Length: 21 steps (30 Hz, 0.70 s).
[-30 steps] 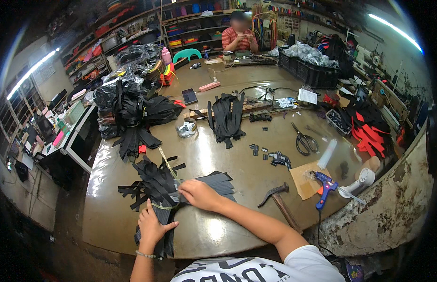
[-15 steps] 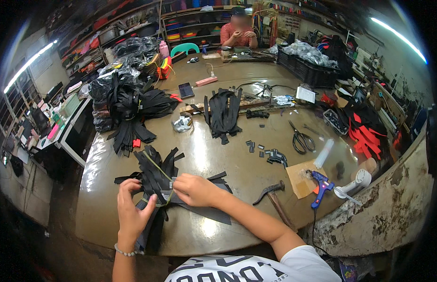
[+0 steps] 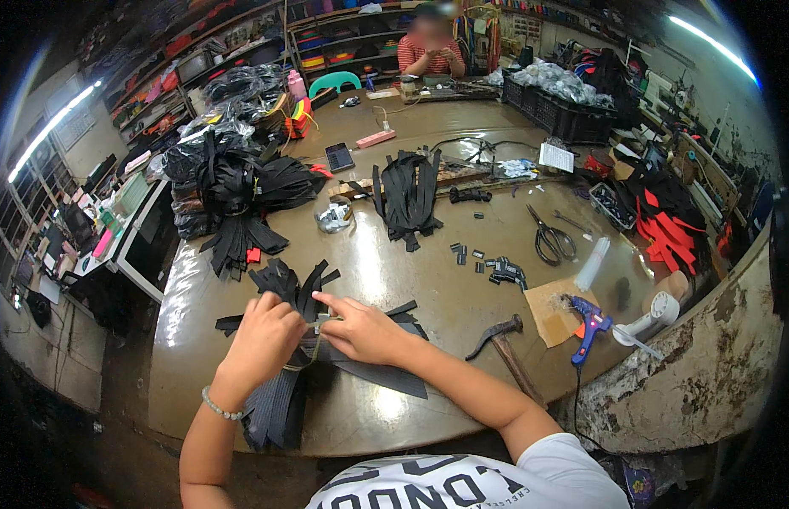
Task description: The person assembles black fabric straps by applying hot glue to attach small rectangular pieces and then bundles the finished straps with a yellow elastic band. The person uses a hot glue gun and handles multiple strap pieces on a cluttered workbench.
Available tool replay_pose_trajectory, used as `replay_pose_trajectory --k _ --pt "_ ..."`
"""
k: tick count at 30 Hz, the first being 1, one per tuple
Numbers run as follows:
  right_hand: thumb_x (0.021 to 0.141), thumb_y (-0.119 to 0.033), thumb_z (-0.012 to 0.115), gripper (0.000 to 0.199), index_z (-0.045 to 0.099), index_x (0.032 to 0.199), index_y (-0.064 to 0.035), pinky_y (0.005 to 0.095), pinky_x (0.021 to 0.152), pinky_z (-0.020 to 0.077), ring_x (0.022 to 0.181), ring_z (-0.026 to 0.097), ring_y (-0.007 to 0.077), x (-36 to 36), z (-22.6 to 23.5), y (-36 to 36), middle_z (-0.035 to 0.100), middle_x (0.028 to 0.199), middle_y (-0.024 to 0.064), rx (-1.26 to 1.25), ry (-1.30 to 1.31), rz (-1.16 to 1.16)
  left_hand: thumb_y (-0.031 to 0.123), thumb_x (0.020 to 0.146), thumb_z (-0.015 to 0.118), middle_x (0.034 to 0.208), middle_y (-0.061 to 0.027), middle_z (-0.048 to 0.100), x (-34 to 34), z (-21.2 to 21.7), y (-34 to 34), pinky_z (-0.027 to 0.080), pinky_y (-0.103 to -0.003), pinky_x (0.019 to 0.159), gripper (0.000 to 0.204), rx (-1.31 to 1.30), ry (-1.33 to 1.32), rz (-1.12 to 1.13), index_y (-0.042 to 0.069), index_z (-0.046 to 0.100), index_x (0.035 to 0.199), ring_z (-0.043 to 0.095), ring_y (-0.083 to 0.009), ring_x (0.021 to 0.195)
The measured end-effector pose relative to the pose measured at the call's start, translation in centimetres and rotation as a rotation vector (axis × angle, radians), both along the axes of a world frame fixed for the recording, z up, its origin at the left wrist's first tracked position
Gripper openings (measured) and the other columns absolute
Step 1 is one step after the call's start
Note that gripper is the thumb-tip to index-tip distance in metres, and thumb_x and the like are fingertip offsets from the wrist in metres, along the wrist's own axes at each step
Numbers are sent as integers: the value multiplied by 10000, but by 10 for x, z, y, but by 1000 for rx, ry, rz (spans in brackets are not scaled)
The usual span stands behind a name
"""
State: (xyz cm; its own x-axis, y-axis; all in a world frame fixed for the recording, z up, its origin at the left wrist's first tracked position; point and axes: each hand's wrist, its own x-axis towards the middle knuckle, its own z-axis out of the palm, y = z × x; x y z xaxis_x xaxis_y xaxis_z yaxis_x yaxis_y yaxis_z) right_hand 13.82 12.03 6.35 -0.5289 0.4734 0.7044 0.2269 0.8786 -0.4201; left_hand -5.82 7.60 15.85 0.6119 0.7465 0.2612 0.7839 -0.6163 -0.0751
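A bundle of black straps [image 3: 274, 411] lies near the front left table edge, crossed by other flat black straps [image 3: 381, 373]. A thin greenish cord [image 3: 313, 358] loops around it. My left hand [image 3: 271, 332] is above the bundle with curled fingers, pinching the cord by its look; the fingertips are partly hidden. Close on its right, my right hand [image 3: 365, 331] has its index finger stretched out and its other fingers bent in at the cord. A small pale patch shows between the two hands.
To the right lie a hammer [image 3: 506, 348], a blue glue gun [image 3: 591, 327] on cardboard [image 3: 547, 316], black scissors [image 3: 552, 237] and small black pieces [image 3: 504, 271]. More black straps [image 3: 407, 199] lie ahead. A co-worker in a striped shirt [image 3: 428, 58] sits at the far end.
My left hand has moved up and right, from open beside the bundle to curled at the cord. The cord's raised length no longer shows. My right index finger has stretched out.
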Motion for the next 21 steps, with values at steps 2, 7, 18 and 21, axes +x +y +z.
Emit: replay_pose_trajectory --k 2,7,18,21 --pt "830 -129 674 122 633 882 -26 396 812 526 947 626 332 -3 4 -10 545 1269 189 -7 -19 -83 133 825 663 851 -138 652 -1 -7 15 481 -379 804 124 88 -8 -48 11 676 839 585 -316 861" --pt "834 -80 637 142 609 951 -6 433 764 539 885 643 362 -17 -2 -24 557 1179 181 -104 70 -83 107 808 639 880 -201 668 3 -42 70 515 -447 769 141 -356 -216 55 -4 673 888 638 -383 895" --pt "1034 -215 436 279 465 1263 -58 291 472 550 615 678 214 -21 -52 14 607 924 166 -716 427 -105 175 840 606 801 -204 675 12 -74 97 527 -494 689 148 -382 18 172 43 650 889 655 -411 761" --pt "1042 -256 428 283 437 1265 -81 304 461 552 563 669 236 -17 -49 24 609 909 163 -1229 597 -98 202 857 624 874 -149 654 11 -63 90 526 -440 736 158 -228 -43 30 48 648 883 641 -351 854"
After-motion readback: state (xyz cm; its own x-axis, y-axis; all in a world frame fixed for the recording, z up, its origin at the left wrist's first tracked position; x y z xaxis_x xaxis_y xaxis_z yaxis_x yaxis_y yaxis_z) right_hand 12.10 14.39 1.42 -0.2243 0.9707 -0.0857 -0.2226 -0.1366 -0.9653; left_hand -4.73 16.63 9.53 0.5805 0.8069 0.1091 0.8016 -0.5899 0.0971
